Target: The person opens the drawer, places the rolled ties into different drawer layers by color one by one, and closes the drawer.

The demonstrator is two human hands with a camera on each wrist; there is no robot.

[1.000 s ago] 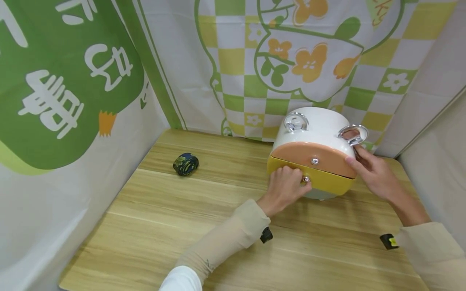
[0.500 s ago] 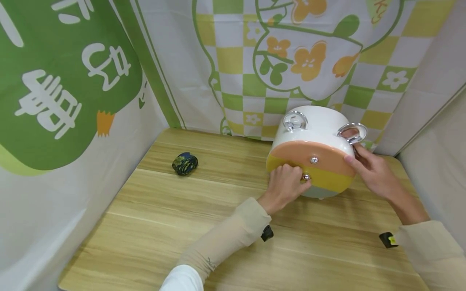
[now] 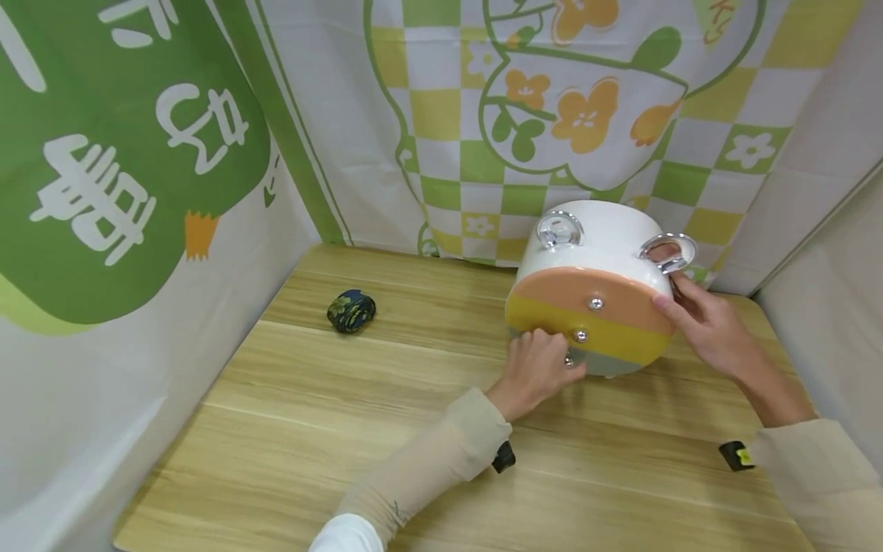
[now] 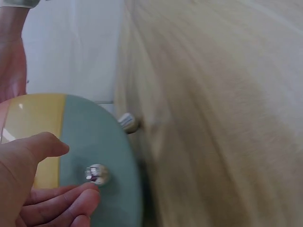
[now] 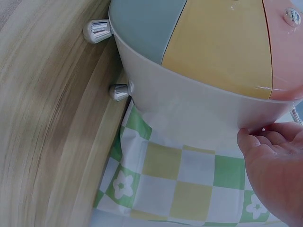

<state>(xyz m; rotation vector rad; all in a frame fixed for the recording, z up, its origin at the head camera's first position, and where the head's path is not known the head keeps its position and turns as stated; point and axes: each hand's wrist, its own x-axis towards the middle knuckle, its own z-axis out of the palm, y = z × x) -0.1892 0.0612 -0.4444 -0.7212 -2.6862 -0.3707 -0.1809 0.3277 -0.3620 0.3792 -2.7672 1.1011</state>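
Observation:
A round white drawer cabinet [image 3: 593, 238] stands on chrome feet, with two chrome ring-shaped ears on top. Its striped front has an orange drawer [image 3: 559, 287], a yellow drawer [image 3: 621, 337] and a grey-green drawer [image 4: 109, 137], all flush and each with a silver knob. My left hand [image 3: 538, 368] is at the lowest knob [image 4: 97, 174]. In the left wrist view its fingertips are right at the knob's underside, with the thumb spread away from it. My right hand [image 3: 710, 330] holds the cabinet's right side below the ear, thumb at the front edge, fingers curled against the wall [image 5: 189, 109].
A rolled-up strip of dark patterned fabric [image 3: 352, 311] lies on the wooden table [image 3: 310, 429] at the left. A printed checkered cloth [image 3: 469, 153] hangs right behind the cabinet. Small black devices show by the left cuff [image 3: 479, 422] and the right cuff [image 3: 793, 452].
The yellow drawer has gone from slightly out to flush. My left hand has left its knob and moved down to the grey-green drawer's knob. The right hand stays in place.

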